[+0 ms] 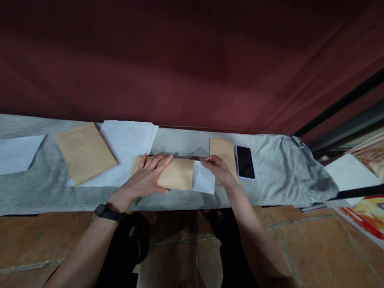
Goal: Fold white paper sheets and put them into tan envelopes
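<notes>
A brown paper envelope (178, 174) lies sideways in front of me, with a folded sheet of white paper (205, 180) sticking out of its right end. My left hand (148, 174) spans the envelope from above, fingers at its far edge and thumb along its near edge, keeping it steady. With closed fingertips, my right hand (217, 167) pinches the far edge of the white paper. How much of the sheet sits inside the envelope is hidden. Under my right wrist is another brown envelope (223, 148).
A stack of brown envelopes (85, 151) rests on white sheets (128, 134) to the left. More white paper (8, 154) lies at far left. A phone (245, 162) is on the right. Grey cloth (276, 168) covers the narrow bench, before a dark red panel (182, 94).
</notes>
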`<action>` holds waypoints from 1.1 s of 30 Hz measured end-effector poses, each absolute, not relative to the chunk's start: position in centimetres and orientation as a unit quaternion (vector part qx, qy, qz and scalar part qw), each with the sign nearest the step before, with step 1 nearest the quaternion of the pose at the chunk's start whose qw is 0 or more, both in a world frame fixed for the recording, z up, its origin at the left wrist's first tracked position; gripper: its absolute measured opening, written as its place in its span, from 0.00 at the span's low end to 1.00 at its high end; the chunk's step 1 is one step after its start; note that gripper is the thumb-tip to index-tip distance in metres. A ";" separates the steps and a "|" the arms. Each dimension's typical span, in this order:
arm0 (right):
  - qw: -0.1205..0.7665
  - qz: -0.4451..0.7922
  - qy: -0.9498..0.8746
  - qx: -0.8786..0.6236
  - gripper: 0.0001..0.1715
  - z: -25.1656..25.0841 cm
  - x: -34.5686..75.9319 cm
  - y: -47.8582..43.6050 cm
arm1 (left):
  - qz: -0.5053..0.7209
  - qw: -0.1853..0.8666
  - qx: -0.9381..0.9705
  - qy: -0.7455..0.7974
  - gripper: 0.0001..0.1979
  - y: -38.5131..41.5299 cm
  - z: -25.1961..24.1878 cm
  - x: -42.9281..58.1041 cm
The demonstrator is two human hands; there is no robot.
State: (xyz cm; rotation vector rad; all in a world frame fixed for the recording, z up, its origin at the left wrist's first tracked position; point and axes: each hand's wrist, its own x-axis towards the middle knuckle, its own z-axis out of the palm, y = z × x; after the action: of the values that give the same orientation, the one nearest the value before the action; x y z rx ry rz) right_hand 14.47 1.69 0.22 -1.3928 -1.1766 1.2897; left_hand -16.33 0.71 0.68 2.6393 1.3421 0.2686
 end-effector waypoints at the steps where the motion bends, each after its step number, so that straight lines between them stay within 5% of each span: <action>1: 0.460 0.518 -0.446 -0.567 0.23 0.2 14.1 1.6 | 0.092 0.084 0.882 0.454 0.62 0.8 0.6 -16.4; 8: 0.410 0.630 -0.391 -0.531 0.24 1.4 15.9 0.2 | 0.105 0.078 0.866 0.483 0.64 1.4 0.7 -17.4; 22: 0.400 0.509 -0.497 -0.578 0.21 -1.3 10.8 0.0 | 0.097 0.064 0.883 0.455 0.65 1.4 0.8 -16.0; 33: 0.385 0.416 -0.520 -0.639 0.08 -2.1 9.7 0.2 | 0.104 0.080 0.882 0.452 0.61 1.2 0.6 -15.9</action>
State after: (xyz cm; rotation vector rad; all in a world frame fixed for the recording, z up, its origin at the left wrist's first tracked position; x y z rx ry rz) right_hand 9.74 0.18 -2.09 -1.6278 -1.3238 1.0604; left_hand -15.87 1.23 0.60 2.6388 1.3509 0.3106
